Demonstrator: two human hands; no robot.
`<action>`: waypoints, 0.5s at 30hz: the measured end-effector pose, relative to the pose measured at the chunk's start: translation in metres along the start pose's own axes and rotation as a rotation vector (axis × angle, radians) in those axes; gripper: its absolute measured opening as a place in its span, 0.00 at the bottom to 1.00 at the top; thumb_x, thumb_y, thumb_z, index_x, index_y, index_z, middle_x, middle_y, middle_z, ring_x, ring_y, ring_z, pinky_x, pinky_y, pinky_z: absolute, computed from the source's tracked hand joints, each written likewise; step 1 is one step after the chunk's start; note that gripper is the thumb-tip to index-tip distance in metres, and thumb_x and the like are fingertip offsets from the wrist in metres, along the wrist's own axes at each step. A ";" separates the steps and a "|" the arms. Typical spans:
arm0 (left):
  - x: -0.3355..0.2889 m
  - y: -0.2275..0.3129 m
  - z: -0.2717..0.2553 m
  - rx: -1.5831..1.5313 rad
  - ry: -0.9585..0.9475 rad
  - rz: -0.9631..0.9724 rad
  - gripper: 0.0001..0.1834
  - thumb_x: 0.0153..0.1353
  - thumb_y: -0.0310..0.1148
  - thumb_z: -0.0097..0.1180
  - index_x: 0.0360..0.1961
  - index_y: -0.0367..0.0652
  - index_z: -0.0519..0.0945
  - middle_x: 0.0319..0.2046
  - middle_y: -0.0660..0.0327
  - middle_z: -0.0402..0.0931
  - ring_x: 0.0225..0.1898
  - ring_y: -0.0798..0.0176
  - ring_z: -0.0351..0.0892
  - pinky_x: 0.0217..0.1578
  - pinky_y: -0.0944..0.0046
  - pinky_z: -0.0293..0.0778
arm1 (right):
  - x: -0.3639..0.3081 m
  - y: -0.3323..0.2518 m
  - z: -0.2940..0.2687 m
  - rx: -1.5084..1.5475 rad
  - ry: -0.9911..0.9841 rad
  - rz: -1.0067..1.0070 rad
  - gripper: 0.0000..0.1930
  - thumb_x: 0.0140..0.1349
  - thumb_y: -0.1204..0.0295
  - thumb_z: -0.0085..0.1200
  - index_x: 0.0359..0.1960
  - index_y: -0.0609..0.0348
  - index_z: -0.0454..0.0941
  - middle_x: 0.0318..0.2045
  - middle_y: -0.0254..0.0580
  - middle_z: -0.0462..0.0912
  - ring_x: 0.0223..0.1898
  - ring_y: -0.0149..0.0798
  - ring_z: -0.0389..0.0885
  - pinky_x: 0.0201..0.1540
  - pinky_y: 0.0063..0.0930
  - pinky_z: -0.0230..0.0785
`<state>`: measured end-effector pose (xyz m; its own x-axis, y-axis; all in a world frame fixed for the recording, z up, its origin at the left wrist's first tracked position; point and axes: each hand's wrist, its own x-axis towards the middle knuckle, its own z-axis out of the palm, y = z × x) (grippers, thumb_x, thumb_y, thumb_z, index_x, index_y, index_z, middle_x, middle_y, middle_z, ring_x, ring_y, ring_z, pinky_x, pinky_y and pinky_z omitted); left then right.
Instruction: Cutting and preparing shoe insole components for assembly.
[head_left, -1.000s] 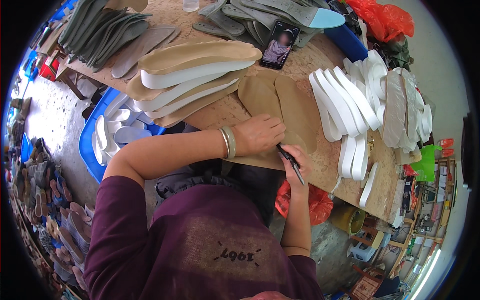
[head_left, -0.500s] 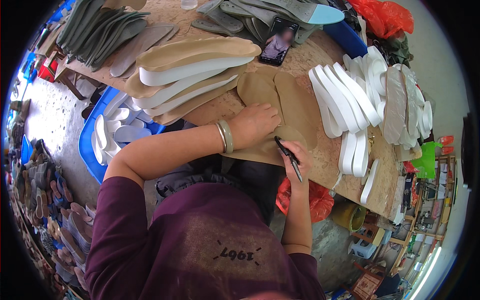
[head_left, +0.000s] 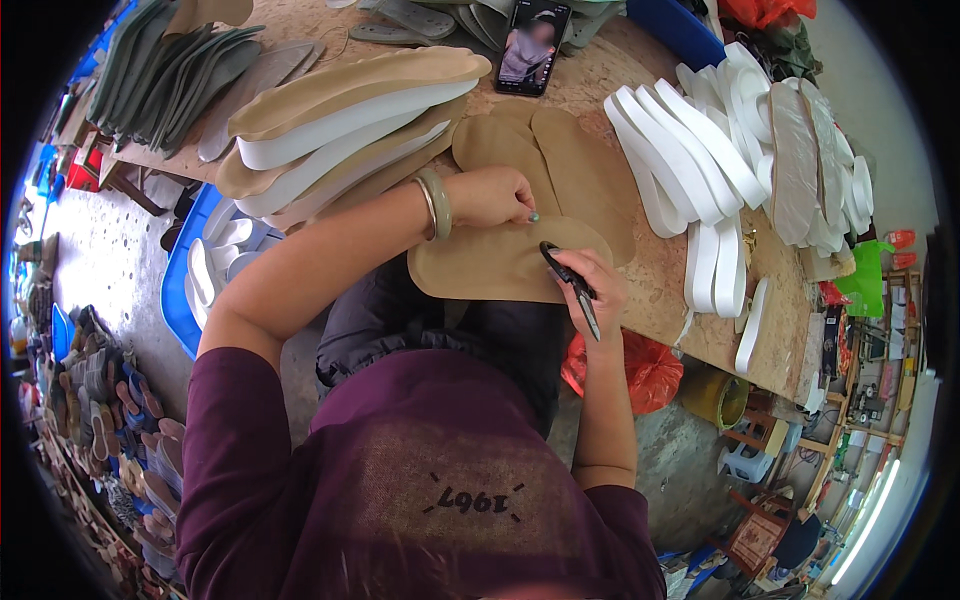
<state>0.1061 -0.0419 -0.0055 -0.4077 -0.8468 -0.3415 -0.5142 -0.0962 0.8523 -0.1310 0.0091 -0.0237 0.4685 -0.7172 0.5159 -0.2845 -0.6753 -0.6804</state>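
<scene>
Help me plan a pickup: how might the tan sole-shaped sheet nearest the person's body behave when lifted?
The tan sheet is probably light, since it looks thin. It likely flexes but holds some shape: it juts past the table edge without obvious droop. Its smooth-looking face might let it slide.

Lighting, as I view it remotely: bright, even across the tabletop (head_left: 655, 290). Glare: white sheen on the floor (head_left: 95, 235), left; lit tube (head_left: 868, 520), lower right. Shadow: floor dimmer below the tabletop. Distortion: edges bowed, corners black. Blur: patch on the phone screen (head_left: 527, 58).
</scene>
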 end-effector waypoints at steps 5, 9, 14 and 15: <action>0.001 -0.001 -0.005 0.037 0.010 0.045 0.11 0.63 0.32 0.59 0.42 0.37 0.80 0.34 0.60 0.82 0.36 0.68 0.77 0.40 0.65 0.73 | 0.000 0.000 0.002 0.009 0.011 -0.022 0.15 0.51 0.86 0.63 0.42 0.61 0.83 0.33 0.46 0.84 0.32 0.39 0.84 0.34 0.24 0.74; -0.012 0.000 0.000 0.140 0.155 0.194 0.10 0.62 0.32 0.58 0.42 0.38 0.78 0.36 0.57 0.82 0.38 0.62 0.80 0.42 0.62 0.75 | 0.000 0.002 0.002 0.026 0.031 -0.026 0.16 0.51 0.87 0.63 0.42 0.60 0.83 0.33 0.45 0.84 0.32 0.40 0.84 0.34 0.24 0.74; -0.030 0.010 0.021 0.384 0.310 0.317 0.09 0.59 0.31 0.59 0.38 0.40 0.76 0.37 0.54 0.80 0.40 0.51 0.80 0.41 0.54 0.75 | -0.001 0.000 0.004 0.028 0.049 -0.039 0.23 0.44 0.88 0.58 0.44 0.56 0.84 0.31 0.41 0.82 0.30 0.36 0.81 0.31 0.24 0.71; -0.033 0.010 0.024 0.424 0.368 0.371 0.09 0.58 0.31 0.60 0.38 0.41 0.75 0.36 0.54 0.79 0.40 0.48 0.79 0.40 0.51 0.74 | -0.001 0.000 0.005 0.031 0.048 -0.045 0.23 0.44 0.88 0.58 0.44 0.56 0.84 0.31 0.41 0.82 0.30 0.36 0.81 0.31 0.24 0.71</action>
<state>0.0957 -0.0024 0.0048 -0.3694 -0.9144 0.1657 -0.6720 0.3861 0.6320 -0.1280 0.0107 -0.0271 0.4395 -0.6944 0.5698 -0.2383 -0.7017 -0.6714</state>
